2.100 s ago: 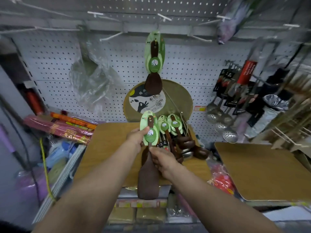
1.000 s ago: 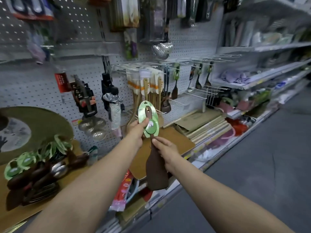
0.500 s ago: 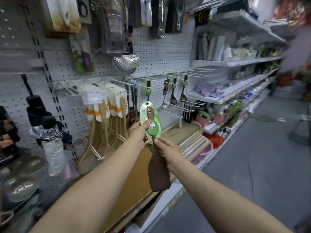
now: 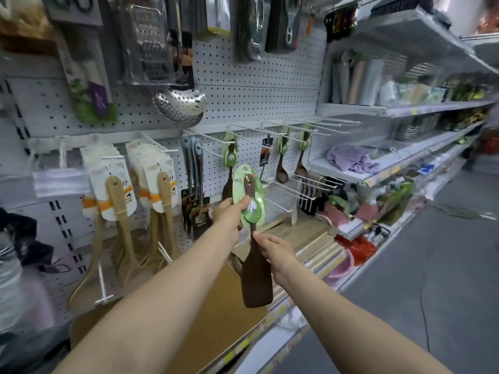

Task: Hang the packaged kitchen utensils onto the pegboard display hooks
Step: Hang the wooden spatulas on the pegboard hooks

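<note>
The left hand point(image 4: 229, 214) has its grip pinched on the green card point(image 4: 249, 197) of a packaged dark brown spatula point(image 4: 255, 268), thumb across the card's front and fingers behind it. The right hand point(image 4: 275, 252) has its grip closed on the spatula's handle just below the card, fingertips at the neck above the wide blade. The spatula hangs upright between both hands, held out in front of the pegboard point(image 4: 256, 85) and apart from it, its card hole near the top unhooked. Just behind it, a matching green-carded spatula point(image 4: 229, 163) hangs from a white hook point(image 4: 213, 139). To the right, two carded brown spoons point(image 4: 282, 168) hang from similar hooks, with bare hooks beyond them. To the left hang pale wooden spatulas point(image 4: 121, 225) in white cards, and above them a perforated steel skimmer point(image 4: 179, 103). A purple cloth point(image 4: 348, 157) lies on a shelf point(image 4: 378, 179) at right.
</note>
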Motion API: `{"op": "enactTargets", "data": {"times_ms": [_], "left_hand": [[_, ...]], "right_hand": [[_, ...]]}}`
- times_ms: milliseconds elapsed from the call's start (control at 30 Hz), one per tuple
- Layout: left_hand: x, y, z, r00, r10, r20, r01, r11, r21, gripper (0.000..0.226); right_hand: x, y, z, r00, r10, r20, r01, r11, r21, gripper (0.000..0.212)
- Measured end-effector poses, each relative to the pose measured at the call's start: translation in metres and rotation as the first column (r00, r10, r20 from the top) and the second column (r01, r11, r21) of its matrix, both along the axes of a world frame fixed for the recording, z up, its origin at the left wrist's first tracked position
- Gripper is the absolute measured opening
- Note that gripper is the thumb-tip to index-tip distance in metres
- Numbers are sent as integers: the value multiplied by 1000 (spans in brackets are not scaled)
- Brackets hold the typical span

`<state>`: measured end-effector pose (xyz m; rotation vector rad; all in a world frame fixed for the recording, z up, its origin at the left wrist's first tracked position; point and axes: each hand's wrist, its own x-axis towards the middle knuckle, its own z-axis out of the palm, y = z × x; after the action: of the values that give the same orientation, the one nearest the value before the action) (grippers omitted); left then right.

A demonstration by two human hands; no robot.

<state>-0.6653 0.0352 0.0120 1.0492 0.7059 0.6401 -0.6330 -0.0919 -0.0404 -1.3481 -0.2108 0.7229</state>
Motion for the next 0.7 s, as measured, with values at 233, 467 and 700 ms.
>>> {"op": "enactTargets", "data": {"times_ms": [233, 467, 700], "left_hand": [[101, -4, 10, 998, 54, 13, -54, 999, 4, 21], [178, -13, 16, 987, 158, 37, -158, 987, 2, 19], [200, -13, -4, 964, 262, 40, -262, 965, 4, 18]], "right_hand": [[118, 9, -3, 997, 81, -12, -81, 997, -1, 21], [208, 8, 1, 990, 144, -4, -144, 989, 34, 24], [248, 15, -13, 956, 289, 44, -290, 957, 13, 20]]}}
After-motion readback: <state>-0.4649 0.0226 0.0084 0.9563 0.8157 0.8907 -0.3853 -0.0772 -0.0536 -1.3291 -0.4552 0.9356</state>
